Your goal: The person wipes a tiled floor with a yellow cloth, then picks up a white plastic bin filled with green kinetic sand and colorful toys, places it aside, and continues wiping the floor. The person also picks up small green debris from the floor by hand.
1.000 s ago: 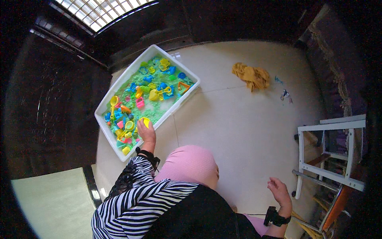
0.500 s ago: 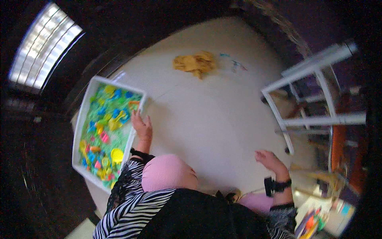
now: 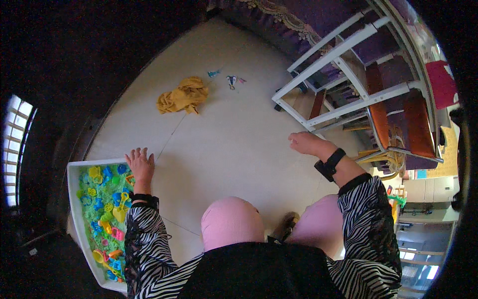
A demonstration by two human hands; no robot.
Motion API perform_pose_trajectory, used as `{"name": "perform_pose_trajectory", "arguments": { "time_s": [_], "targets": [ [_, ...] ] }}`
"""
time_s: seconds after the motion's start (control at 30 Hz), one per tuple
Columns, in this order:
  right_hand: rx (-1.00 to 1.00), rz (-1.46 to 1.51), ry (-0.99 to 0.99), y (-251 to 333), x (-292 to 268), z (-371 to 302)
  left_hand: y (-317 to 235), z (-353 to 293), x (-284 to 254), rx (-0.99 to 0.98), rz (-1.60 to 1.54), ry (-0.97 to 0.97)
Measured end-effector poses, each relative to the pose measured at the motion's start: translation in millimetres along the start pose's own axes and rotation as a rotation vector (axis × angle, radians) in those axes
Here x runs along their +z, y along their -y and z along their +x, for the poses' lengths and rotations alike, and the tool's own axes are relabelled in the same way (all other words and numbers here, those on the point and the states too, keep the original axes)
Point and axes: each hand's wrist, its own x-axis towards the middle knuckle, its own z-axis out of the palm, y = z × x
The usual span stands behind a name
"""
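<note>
My left hand (image 3: pixel 141 165) is at the far right corner of a white tray (image 3: pixel 73 199) on the floor, its fingers spread and nothing held. Whether it touches the rim I cannot tell. Green loose sand fills the tray, with many small plastic toys on it: a yellow toy shovel (image 3: pixel 121 208), a pink toy piece (image 3: pixel 117 233) and several blue ones. Out over the floor on the right, my right hand (image 3: pixel 304 143) hovers with loosely stretched fingers and nothing in it. A black band with a small device sits on that wrist.
A crumpled mustard-yellow cloth (image 3: pixel 184 97) lies ahead on the pale floor, beside small scraps (image 3: pixel 231 82). At the right stands a white metal frame (image 3: pixel 343 57), with an orange-brown chair (image 3: pixel 418 124) near it. A dark surface borders the left.
The view has swung right, so the tray and cloth appear farther left and the white frame nearer. My right arm reaches farther forward. My left hand remains by the tray.
</note>
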Motion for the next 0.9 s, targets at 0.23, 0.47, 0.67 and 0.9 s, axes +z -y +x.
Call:
{"name": "perform_pose_trajectory", "arguments": {
  "time_s": [0.23, 0.47, 0.67, 0.9],
  "targets": [
    [-0.008, -0.116, 0.127, 3, -39, 30, -6, 1, -7, 0.025, -0.006, -0.029],
    [-0.176, -0.222, 0.164, 12, -26, 106, 0, -8, -16, 0.062, -0.122, -0.028],
    [-0.406, -0.091, 0.01, 97, 17, 186, 10, -4, -26, 0.112, -0.134, 0.147],
    [-0.551, 0.065, -0.065, 172, 15, 232, 8, 1, -29, 0.107, -0.093, 0.238]
  ]
}}
